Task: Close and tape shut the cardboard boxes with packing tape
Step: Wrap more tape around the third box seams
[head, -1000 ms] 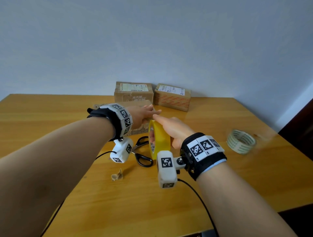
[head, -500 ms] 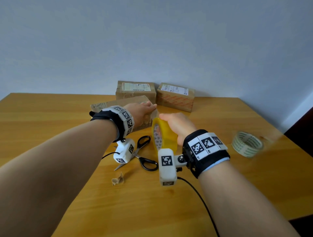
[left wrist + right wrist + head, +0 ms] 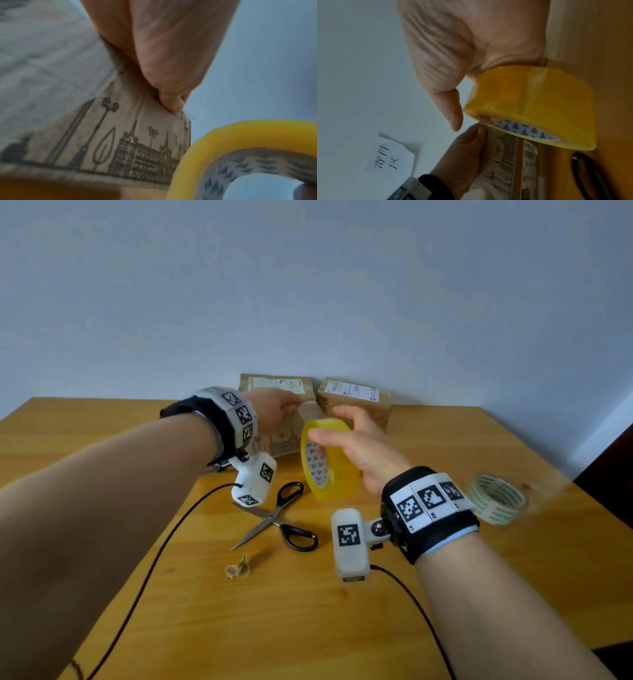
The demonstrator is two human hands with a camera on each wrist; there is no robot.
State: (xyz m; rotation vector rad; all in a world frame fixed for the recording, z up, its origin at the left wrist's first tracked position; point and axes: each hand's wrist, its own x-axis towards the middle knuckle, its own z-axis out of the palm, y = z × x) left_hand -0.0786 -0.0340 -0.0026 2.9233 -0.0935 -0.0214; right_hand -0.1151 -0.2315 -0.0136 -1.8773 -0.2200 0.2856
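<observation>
At the centre of the head view, a person's right hand (image 3: pixel 363 446) is gripping a yellow roll of packing tape (image 3: pixel 329 460) held on edge above a wooden table (image 3: pixel 342 628), fingers curling over its rim. Just left of it, the left hand (image 3: pixel 274 412) is pinching the top corner of a printed cardboard box (image 3: pixel 137 148) that is sitting on the table. Two more cardboard boxes (image 3: pixel 352 398) are resting behind it against the wall. Black-handled scissors (image 3: pixel 277 518) are lying open below the roll, with a crumpled tape scrap (image 3: pixel 239 568) near them. A pale tape roll (image 3: pixel 496 498) is sitting at the right edge.
</observation>
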